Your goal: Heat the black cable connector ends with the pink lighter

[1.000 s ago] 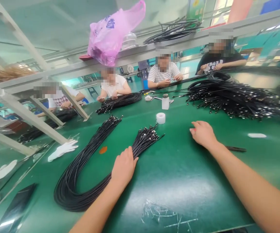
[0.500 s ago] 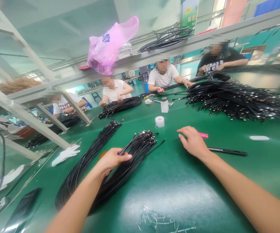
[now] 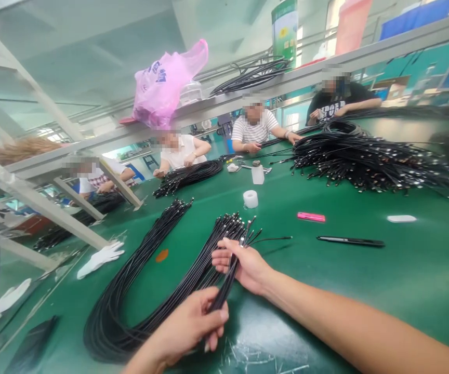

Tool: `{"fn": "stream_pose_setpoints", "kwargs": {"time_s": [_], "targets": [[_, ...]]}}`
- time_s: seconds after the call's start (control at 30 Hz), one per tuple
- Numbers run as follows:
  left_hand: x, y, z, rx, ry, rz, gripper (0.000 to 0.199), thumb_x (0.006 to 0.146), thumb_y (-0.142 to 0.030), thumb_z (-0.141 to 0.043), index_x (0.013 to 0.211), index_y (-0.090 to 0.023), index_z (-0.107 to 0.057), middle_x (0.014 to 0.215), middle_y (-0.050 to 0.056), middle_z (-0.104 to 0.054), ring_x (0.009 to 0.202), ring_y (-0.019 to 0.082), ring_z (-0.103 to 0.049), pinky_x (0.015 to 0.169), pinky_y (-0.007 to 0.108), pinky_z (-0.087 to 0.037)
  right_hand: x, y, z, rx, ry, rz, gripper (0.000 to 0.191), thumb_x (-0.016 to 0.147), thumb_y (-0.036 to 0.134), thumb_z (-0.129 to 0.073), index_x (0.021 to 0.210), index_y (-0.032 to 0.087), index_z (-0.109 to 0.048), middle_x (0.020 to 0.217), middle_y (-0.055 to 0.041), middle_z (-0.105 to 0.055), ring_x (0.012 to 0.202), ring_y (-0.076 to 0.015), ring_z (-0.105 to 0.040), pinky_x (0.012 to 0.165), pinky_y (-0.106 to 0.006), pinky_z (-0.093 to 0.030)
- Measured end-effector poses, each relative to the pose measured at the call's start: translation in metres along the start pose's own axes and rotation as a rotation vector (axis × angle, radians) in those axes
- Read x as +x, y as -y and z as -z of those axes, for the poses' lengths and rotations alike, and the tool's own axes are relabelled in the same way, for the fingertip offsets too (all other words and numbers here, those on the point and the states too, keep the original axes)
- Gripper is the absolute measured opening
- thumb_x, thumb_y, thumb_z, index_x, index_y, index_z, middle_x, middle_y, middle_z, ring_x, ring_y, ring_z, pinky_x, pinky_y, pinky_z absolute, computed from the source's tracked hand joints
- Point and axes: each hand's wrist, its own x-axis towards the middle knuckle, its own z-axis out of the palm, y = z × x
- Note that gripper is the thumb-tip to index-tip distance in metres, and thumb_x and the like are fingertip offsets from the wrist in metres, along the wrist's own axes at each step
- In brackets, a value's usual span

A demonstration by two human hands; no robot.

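Note:
A long U-shaped bundle of black cables with metal-tipped ends lies on the green table. My left hand is closed round several cables drawn toward me from the bundle's right leg. Close to their tips, my right hand curls round these same cables, its thumb over them and its fingers behind. One thin cable sticks out to the right past my right hand. Beyond the hands stands a white roll. A pink marker-like object and a black pen-like tool lie to the right.
A large heap of black cables fills the far right. Several co-workers sit across the table with cables. A translucent bottle stands near the middle, a white glove lies left, and a metal shelf frame rises at the left edge.
My right hand has come left from beside the pink object onto the cables. My left hand has moved nearer to me and right, drawing some cables away from the bundle.

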Motion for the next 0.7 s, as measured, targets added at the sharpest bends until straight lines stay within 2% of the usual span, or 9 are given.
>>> {"fn": "stream_pose_setpoints", "kwargs": {"time_s": [0.1, 0.13, 0.17, 0.2, 0.23, 0.37, 0.43, 0.57, 0.7], "targets": [[0.013, 0.006, -0.014, -0.162, 0.223, 0.123, 0.034, 0.073, -0.034, -0.076, 0.089, -0.014, -0.055, 0.066, 0.003, -0.064, 0.045, 0.009, -0.056, 0.042, 0.018, -0.04, -0.008, -0.008, 0.003, -0.17, 0.172, -0.094, 0.043, 0.081, 0.051, -0.069, 0.099, 0.012, -0.069, 0.086, -0.011, -0.074, 0.08, -0.0188, -0.07, 0.074, -0.031, -0.052], [0.02, 0.004, -0.018, -0.204, 0.241, 0.133, 0.035, 0.07, -0.033, -0.078, 0.09, -0.014, -0.056, 0.066, 0.003, -0.064, 0.045, 0.01, -0.057, 0.041, 0.018, -0.039, -0.011, -0.008, 0.005, -0.245, 0.223, -0.104, 0.041, 0.081, 0.05, -0.07, 0.097, 0.012, -0.071, 0.088, -0.011, -0.074, 0.083, -0.0192, -0.07, 0.076, -0.031, -0.052], [0.029, 0.001, -0.02, -0.238, 0.2, 0.12, 0.036, 0.069, -0.034, -0.079, 0.087, -0.014, -0.055, 0.062, 0.002, -0.063, 0.043, 0.011, -0.056, 0.039, 0.019, -0.039, -0.014, -0.005, 0.009, -0.309, 0.251, -0.111, 0.039, 0.079, 0.048, -0.072, 0.097, 0.013, -0.072, 0.09, -0.0106, -0.075, 0.083, -0.0196, -0.069, 0.077, -0.032, -0.052], [0.038, -0.002, -0.022, -0.254, 0.124, 0.093, 0.035, 0.068, -0.034, -0.079, 0.083, -0.013, -0.055, 0.057, 0.0, -0.059, 0.04, 0.01, -0.052, 0.037, 0.018, -0.037, -0.015, 0.001, 0.013, -0.353, 0.253, -0.098, 0.037, 0.077, 0.045, -0.075, 0.096, 0.013, -0.073, 0.092, -0.0102, -0.075, 0.084, -0.0198, -0.069, 0.079, -0.033, -0.052], [0.046, -0.006, -0.024, -0.254, 0.108, 0.057, 0.034, 0.07, -0.035, -0.079, 0.083, -0.012, -0.057, 0.056, -0.001, -0.058, 0.037, 0.007, -0.048, 0.035, 0.017, -0.034, -0.015, 0.008, 0.019, -0.365, 0.239, -0.096, 0.036, 0.074, 0.041, -0.079, 0.097, 0.014, -0.073, 0.094, -0.01, -0.075, 0.084, -0.0203, -0.069, 0.08, -0.035, -0.052], [0.069, -0.005, -0.024, -0.314, 0.244, 0.037, 0.034, 0.077, -0.038, -0.075, 0.093, -0.012, -0.06, 0.057, -0.003, -0.054, 0.036, 0.003, -0.037, 0.035, 0.017, -0.023, -0.003, 0.047, 0.053, -0.097, 0.081, 0.091, 0.033, 0.084, 0.042, -0.07, 0.101, 0.014, -0.071, 0.097, -0.0109, -0.075, 0.095, -0.0221, -0.069, 0.092, -0.04, -0.049], [0.074, 0.002, -0.022, -0.347, 0.263, 0.044, 0.034, 0.078, -0.037, -0.074, 0.095, -0.012, -0.059, 0.057, -0.004, -0.052, 0.038, 0.002, -0.035, 0.037, 0.017, -0.02, 0.002, 0.06, 0.068, -0.124, 0.026, 0.136, 0.03, 0.087, 0.041, -0.066, 0.097, 0.013, -0.071, 0.093, -0.0116, -0.075, 0.091, -0.0213, -0.07, 0.09, -0.039, -0.05], [0.079, 0.013, -0.018, -0.468, 0.218, 0.01, 0.03, 0.081, -0.031, -0.073, 0.097, -0.012, -0.057, 0.059, -0.004, -0.05, 0.042, 0.001, -0.033, 0.041, 0.018, -0.019, 0.002, 0.06, 0.077, -0.242, 0.029, 0.139, 0.033, 0.091, 0.044, -0.061, 0.103, 0.014, -0.07, 0.096, -0.0131, -0.075, 0.09, -0.021, -0.069, 0.088, -0.04, -0.049], [0.079, 0.016, -0.015, -0.543, 0.187, -0.039, 0.029, 0.081, -0.028, -0.073, 0.097, -0.011, -0.056, 0.062, -0.003, -0.051, 0.048, 0.004, -0.042, 0.044, 0.019, -0.029, 0.0, 0.051, 0.076, -0.295, 0.049, 0.1, 0.035, 0.091, 0.046, -0.06, 0.106, 0.016, -0.069, 0.103, -0.0132, -0.074, 0.093, -0.0205, -0.068, 0.091, -0.041, -0.048]]}}
